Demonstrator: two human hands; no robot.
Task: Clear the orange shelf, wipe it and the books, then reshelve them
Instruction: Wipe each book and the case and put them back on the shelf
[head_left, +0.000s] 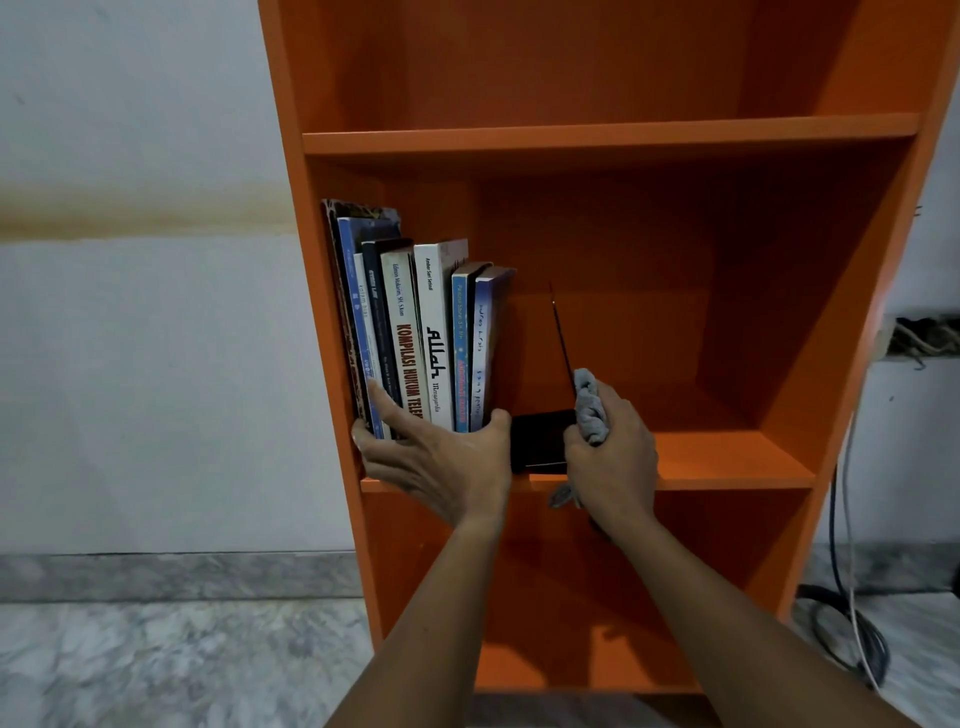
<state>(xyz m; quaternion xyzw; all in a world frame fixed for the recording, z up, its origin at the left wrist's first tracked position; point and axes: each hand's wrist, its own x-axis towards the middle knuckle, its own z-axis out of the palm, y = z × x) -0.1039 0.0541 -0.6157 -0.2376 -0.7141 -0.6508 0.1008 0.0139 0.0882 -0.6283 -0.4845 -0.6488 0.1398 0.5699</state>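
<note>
The orange shelf unit stands upright on a grey-white marbled floor, against a pale wall. A brownish stain band runs horizontally across the wall, and a strip of marbled skirting lines its base.

The top compartment holds nothing. On the middle board, a row of books stands upright at the left end, spines facing near, with the leftmost volume against the unit's left side panel. The right part of the board is bare orange surface.

Just to the right of the row sits a black support. It has a flat base on the board and a thin plate rising from it, tilted slightly.

The left hand grasps the lower end of the row, with the thumb on the right side of the last book and the fingers on the left-hand spines. The right hand is clenched around a grey cloth at the near edge of the board, beside the black support; whether it touches the support cannot be determined.

Dark and white cables hang down the wall to the floor at the right of the unit.
</note>
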